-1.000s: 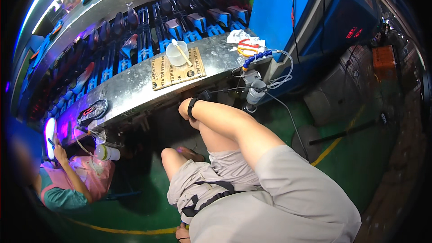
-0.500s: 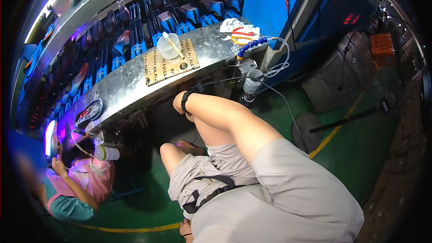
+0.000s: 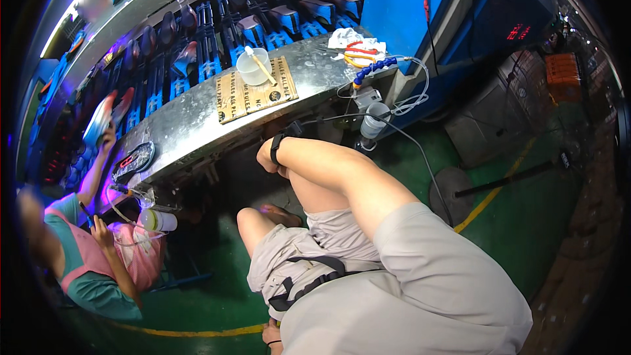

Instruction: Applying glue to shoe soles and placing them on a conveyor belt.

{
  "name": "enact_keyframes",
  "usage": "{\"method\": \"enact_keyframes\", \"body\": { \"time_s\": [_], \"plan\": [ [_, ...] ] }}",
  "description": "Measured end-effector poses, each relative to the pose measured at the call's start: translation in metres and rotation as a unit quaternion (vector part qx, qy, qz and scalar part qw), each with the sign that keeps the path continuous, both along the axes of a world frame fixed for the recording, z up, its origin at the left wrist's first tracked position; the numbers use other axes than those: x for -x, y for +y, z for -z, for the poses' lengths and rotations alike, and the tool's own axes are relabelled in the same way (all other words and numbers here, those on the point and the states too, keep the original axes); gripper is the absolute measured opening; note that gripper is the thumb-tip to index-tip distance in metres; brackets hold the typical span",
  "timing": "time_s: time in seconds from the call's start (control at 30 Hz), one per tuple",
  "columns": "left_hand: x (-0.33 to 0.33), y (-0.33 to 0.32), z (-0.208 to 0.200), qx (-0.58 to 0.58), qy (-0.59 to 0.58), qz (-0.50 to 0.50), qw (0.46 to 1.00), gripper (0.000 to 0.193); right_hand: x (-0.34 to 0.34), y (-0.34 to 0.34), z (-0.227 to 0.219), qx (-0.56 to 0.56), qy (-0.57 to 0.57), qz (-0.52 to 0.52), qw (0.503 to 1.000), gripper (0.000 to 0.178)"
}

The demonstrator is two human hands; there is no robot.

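Tan rectangular printed sign [image 3: 255, 96] flat on steel counter [image 3: 197, 133], beside white cup. Red-digit display [image 3: 519, 31] on blue machine, right.

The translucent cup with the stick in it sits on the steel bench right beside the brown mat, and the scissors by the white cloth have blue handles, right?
Not quite. In the head view the scissors by the white cloth have red and yellow handles, not blue. The rest holds: the translucent cup with the stick sits on the steel bench beside the brown mat.
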State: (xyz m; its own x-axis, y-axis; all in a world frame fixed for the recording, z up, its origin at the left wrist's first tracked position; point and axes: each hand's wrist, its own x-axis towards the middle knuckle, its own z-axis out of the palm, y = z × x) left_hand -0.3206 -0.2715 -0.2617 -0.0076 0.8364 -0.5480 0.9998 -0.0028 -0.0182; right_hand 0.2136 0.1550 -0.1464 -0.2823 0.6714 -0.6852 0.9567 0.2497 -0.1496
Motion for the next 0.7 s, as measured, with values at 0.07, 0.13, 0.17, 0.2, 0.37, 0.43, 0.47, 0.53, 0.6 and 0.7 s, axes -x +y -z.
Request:
{"method": "enact_keyframes", "body": {
  "time_s": [0.07, 0.13, 0.17, 0.2, 0.37, 0.43, 0.47, 0.53, 0.6, 0.7],
  "plan": [
    [-0.002, 0.009, 0.002, -0.005, -0.004, 0.015, 1.0, 0.037, -0.013, 0.002, 0.014, -0.002, 0.013, 0.003, 1.0, 0.025],
    [0.001, 0.002, 0.002, -0.007, -0.002, 0.007, 1.0, 0.037, -0.003, 0.001, 0.005, 0.023, 0.002, -0.017, 1.0, 0.028],
    [0.003, -0.003, 0.003, -0.009, -0.001, 0.003, 1.0, 0.036, 0.002, 0.0, -0.002, 0.048, -0.011, -0.033, 0.998, 0.032],
    [0.004, -0.002, 0.004, -0.012, -0.001, 0.004, 1.0, 0.036, 0.003, 0.0, -0.005, 0.046, -0.011, -0.034, 0.998, 0.032],
    [0.01, -0.012, 0.005, -0.023, 0.003, -0.006, 1.0, 0.035, 0.018, -0.013, -0.038, 0.032, -0.022, -0.049, 0.998, 0.032],
    [0.008, -0.008, 0.005, -0.027, 0.0, 0.002, 1.0, 0.034, 0.012, -0.012, -0.03, 0.015, -0.017, -0.053, 0.998, 0.033],
    [0.007, -0.007, 0.006, -0.028, -0.001, 0.005, 1.0, 0.034, 0.009, -0.01, -0.024, -0.001, -0.012, -0.06, 0.998, 0.033],
    [0.006, -0.005, 0.007, -0.031, -0.003, 0.011, 0.999, 0.034, 0.001, -0.007, -0.01, -0.002, -0.008, -0.057, 0.998, 0.032],
    [0.004, -0.006, 0.008, -0.034, -0.003, 0.009, 0.999, 0.033, 0.002, -0.003, -0.01, -0.004, -0.003, -0.063, 0.998, 0.031],
    [0.008, -0.012, 0.011, -0.041, -0.001, 0.002, 0.999, 0.032, 0.006, -0.002, -0.015, 0.048, -0.028, -0.041, 0.998, 0.031]
  ]
}}
